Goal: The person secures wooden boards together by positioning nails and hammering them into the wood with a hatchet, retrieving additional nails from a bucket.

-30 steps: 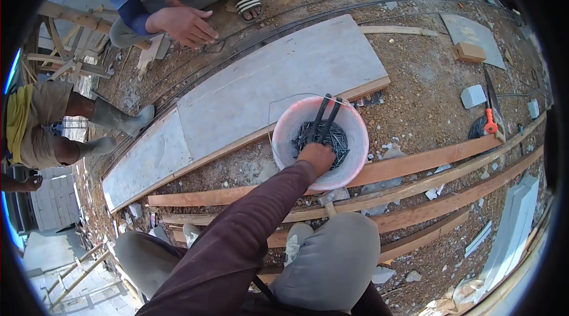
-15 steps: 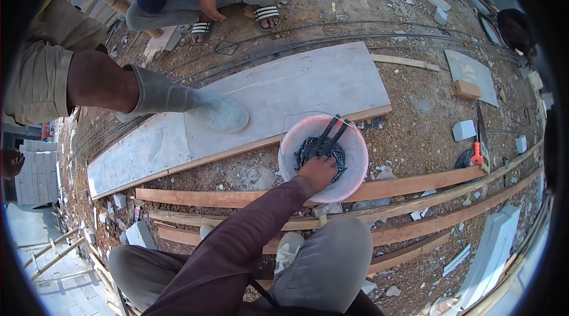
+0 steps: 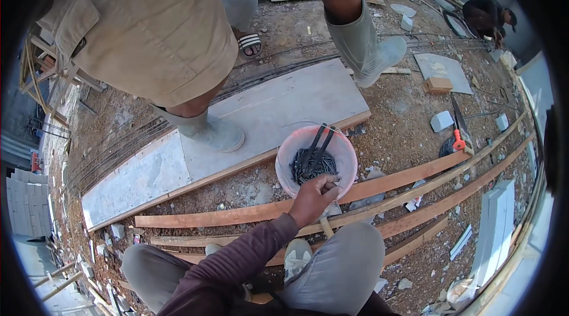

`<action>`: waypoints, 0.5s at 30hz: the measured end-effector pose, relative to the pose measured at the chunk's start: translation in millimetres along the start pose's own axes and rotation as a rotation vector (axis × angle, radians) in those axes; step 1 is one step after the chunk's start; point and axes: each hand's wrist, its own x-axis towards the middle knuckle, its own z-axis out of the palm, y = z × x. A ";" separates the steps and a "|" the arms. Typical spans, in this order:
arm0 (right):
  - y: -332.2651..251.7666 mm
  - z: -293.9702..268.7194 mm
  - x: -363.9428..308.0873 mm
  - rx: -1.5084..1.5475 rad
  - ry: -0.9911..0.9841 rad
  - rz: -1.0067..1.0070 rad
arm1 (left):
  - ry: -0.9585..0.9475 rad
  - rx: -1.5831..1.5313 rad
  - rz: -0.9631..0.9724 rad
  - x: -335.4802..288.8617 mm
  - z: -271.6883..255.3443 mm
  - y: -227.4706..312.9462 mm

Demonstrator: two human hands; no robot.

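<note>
My left hand (image 3: 314, 200) is over the near rim of a pinkish-white bucket (image 3: 285, 168), its thumb and fingers pinched together. Whatever is between the fingertips is too small to make out. Inside the bucket lie many dark nails (image 3: 323, 166). A tool with two black handles (image 3: 317, 145) stands among them, leaning on the far rim; its head is hidden. Just below the bucket, a pale wooden handle (image 3: 327, 227) sticks out near my knee. My right hand does not show.
A person in rubber boots (image 3: 216, 133) straddles a long grey-faced board (image 3: 284, 99), one boot (image 3: 370, 58) lifted beyond it. Timber strips (image 3: 231, 216) lie before my feet. At right are an orange-handled saw (image 3: 459, 141), a brick (image 3: 437, 85) and white blocks (image 3: 498, 227). Another person (image 3: 483, 16) crouches far right.
My left hand has come up out of the nails toward me, to the bucket's near rim. The booted person has stepped across to the right, now covering most of the seated person behind.
</note>
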 end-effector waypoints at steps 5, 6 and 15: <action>-15.1 20.5 -13.6 0.028 0.041 -0.008 | -0.031 -0.578 -0.324 -14.5 -11.9 -5.7; -35.3 17.0 -4.2 0.037 0.059 -0.060 | -0.091 -0.573 -0.313 -18.1 -9.4 -4.3; -19.7 11.9 -27.7 0.053 0.131 0.041 | -0.253 -0.856 -0.485 -25.6 16.4 4.1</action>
